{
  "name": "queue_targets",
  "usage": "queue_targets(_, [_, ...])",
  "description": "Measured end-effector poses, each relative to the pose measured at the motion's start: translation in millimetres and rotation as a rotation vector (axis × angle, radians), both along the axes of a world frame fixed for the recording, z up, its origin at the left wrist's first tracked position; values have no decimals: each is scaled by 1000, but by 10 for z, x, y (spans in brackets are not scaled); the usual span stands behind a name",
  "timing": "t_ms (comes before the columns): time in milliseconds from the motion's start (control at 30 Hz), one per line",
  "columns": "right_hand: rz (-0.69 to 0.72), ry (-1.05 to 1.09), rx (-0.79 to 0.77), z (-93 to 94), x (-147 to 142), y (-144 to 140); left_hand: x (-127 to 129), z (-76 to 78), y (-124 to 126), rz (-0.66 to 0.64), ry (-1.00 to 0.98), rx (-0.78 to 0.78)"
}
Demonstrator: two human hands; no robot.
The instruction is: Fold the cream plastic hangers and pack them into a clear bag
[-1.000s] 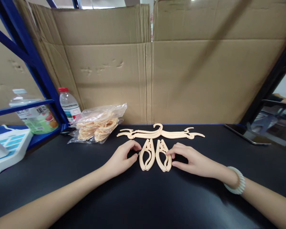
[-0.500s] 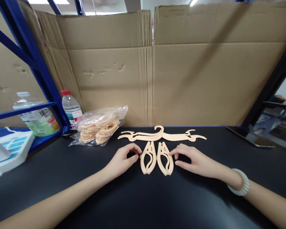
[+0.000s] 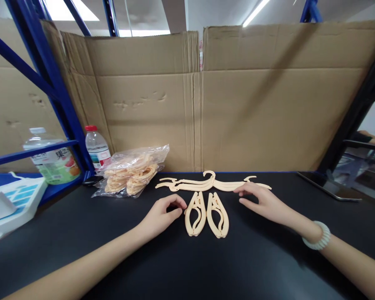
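Two folded cream plastic hangers lie side by side on the black table, the left folded hanger [image 3: 203, 217] and the right folded hanger [image 3: 226, 220]. Behind them an unfolded hanger [image 3: 228, 186] of the same colour lies spread out, its hook towards the cardboard. My left hand [image 3: 159, 214] is open, fingers curved and thumb apart, its fingertips right at the left folded hanger's outer edge; whether they touch is unclear. My right hand [image 3: 264, 202] is open and holds nothing. Its fingers hover before the unfolded hanger's right arm, hiding part of it.
A clear plastic bag [image 3: 133, 171] of more hangers lies at the back left, beside a red-capped bottle [image 3: 97, 148]. Further left stand a large drink bottle [image 3: 54, 160] and a white-and-blue tray [image 3: 23, 200]. A tablet [image 3: 328, 186] lies back right. Cardboard [image 3: 262, 108] closes the back.
My right hand has left the right folded hanger and moved up and to the right. The left hand stays beside the left folded hanger. The view has tilted up slightly.
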State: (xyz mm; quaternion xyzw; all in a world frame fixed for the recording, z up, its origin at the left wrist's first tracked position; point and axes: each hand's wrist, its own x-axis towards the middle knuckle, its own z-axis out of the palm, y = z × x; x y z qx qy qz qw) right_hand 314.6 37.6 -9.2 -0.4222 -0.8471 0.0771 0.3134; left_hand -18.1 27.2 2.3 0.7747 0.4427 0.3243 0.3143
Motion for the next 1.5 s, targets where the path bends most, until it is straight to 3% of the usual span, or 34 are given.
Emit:
queue_targets(267, [-128,-32,149,-116,289,237,3,2,23,5,-22,-51])
queue_targets(533, [-104,-83,116,-208,251,248,28,33,-4,5,-17,-56])
queue_targets(800, [-114,-99,189,-267,266,296,26,36,-21,7,-8,-48])
queue_targets(1500, [-105,-41,144,-217,157,295,51,9,-5,70,-118,-66])
